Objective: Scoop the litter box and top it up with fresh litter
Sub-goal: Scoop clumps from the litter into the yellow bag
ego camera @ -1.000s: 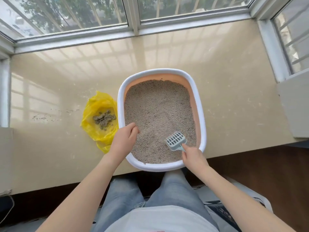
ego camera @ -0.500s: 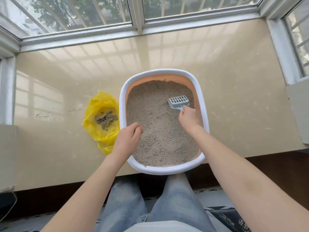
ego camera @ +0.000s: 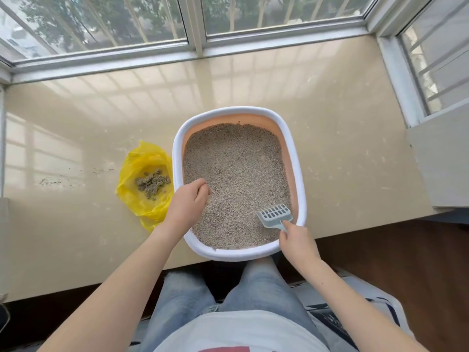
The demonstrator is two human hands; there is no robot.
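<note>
A litter box with a white rim and peach inner wall sits on the beige sill, filled with grey litter. My left hand grips the box's left rim, fingers curled over it into the litter. My right hand holds the handle of a pale blue slotted scoop, whose head rests on the litter in the near right corner. Left of the box lies an open yellow plastic bag holding dark clumps.
Scattered litter grains lie on the sill to the far left. Window frames run along the back and right. The sill's front edge is just under the box; my knees in jeans are below it.
My right hand drew the scoop from the far right of the box back to the near right corner. My left hand stayed on the left rim.
</note>
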